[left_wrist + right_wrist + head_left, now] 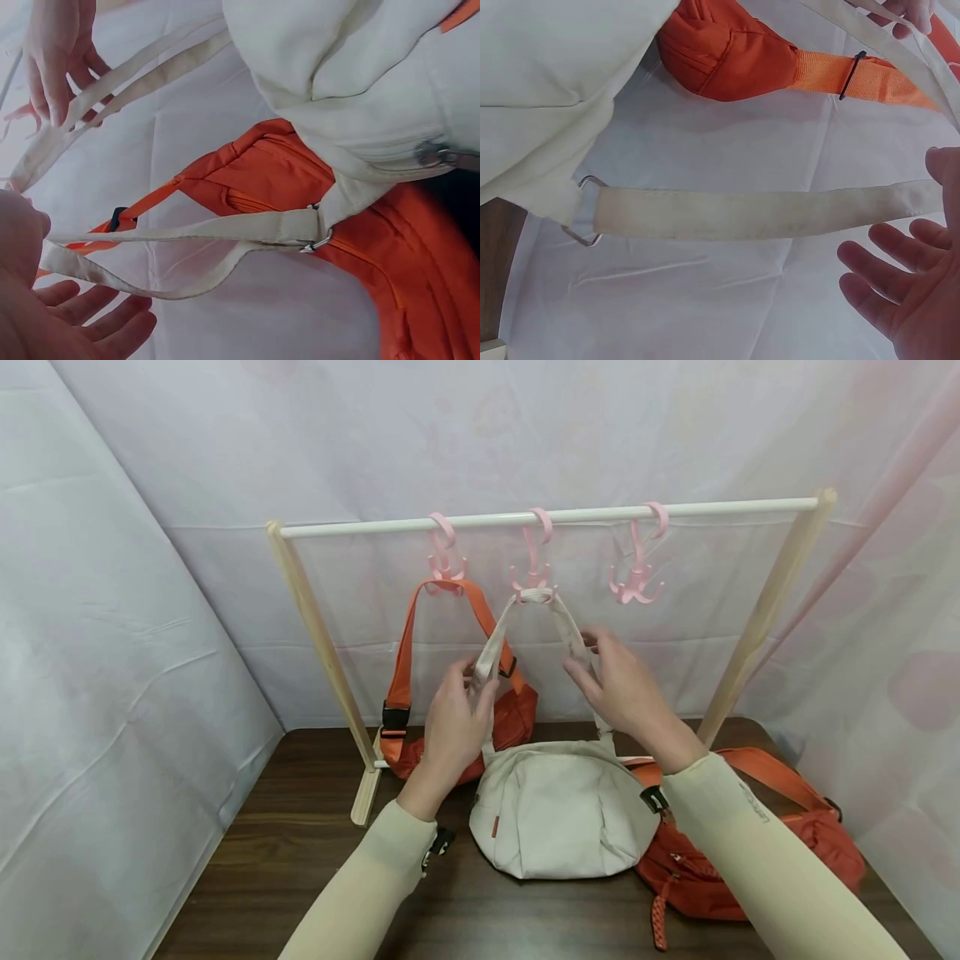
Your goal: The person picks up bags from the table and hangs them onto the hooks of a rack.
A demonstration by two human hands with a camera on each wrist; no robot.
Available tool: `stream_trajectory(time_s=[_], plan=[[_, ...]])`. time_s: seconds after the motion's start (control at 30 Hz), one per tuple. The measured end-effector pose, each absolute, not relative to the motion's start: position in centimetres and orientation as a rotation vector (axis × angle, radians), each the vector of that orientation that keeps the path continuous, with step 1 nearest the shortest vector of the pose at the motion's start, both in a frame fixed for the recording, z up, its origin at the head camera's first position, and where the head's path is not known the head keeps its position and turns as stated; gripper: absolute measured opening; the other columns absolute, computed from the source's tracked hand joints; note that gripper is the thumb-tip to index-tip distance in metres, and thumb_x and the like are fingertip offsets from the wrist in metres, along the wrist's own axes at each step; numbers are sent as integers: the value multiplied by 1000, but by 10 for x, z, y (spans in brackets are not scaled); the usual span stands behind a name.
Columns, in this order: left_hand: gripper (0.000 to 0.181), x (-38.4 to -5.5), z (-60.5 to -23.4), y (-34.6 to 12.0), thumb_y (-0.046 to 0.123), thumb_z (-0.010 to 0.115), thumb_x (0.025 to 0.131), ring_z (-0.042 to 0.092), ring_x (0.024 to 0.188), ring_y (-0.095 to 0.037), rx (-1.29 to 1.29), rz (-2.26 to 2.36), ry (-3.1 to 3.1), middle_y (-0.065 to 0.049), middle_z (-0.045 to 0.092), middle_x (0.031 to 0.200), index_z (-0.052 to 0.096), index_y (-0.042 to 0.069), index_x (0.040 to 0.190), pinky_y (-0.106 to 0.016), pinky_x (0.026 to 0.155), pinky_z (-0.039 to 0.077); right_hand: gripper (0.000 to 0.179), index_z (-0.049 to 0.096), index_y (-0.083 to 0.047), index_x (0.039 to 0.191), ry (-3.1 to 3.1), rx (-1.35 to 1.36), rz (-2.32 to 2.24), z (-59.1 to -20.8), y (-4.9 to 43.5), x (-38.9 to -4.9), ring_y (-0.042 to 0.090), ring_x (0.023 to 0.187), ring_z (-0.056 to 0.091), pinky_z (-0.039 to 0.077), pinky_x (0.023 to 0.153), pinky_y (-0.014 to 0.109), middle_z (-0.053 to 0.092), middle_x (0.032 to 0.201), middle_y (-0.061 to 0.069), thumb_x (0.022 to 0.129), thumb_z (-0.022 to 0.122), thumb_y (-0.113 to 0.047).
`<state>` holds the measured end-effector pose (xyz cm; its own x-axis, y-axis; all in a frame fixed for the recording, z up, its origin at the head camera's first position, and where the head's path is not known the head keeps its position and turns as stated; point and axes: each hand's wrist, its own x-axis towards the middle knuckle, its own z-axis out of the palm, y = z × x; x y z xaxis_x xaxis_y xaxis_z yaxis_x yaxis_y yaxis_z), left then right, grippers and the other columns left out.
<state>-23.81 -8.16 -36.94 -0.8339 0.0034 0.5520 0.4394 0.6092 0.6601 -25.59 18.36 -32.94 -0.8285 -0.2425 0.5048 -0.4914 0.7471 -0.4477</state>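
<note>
A cream shoulder bag (566, 814) has its strap (537, 596) looped over the middle pink hook (532, 568). My left hand (457, 718) is at the left side of that strap, which runs between thumb and loosely extended fingers. On the other side, my right hand (622, 681) has its thumb and relaxed fingers around the strap without closing on it. In the right wrist view, the strap (765, 214) stretches flat from a metal ring towards the spread fingers (881, 270). An orange bag (517, 714) hangs by its strap from the left pink hook (446, 560), behind my left hand.
The hooks hang on a white rail (360, 527) between wooden posts (765, 618). At the right is a bare pink hook (636, 578). Another orange-red bag (828, 847) lies on the dark wooden table (262, 860), partly under my right forearm. White cloth (135, 610) surrounds the table.
</note>
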Motion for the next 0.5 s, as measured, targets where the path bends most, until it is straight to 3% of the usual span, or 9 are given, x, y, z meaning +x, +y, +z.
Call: stream_trajectory(time_s=[0.3,0.5], plan=[[59,-224,-376,-86,45,65,106,65,117,-30,-400,-1071,-2319,-11,60,131,50,5,148,-51,94,58,62,46,2,150,-2489,590,755,-337,192,-241,43,124,61,49,100,63,59,142,24,107,65,-38],[60,-218,-381,-91,45,65,106,65,115,-31,-404,-1018,-2307,-14,60,133,50,4,148,-50,88,59,62,46,4,150,-2459,611,728,-342,196,-232,45,128,59,46,103,64,59,142,26,106,68,-34]])
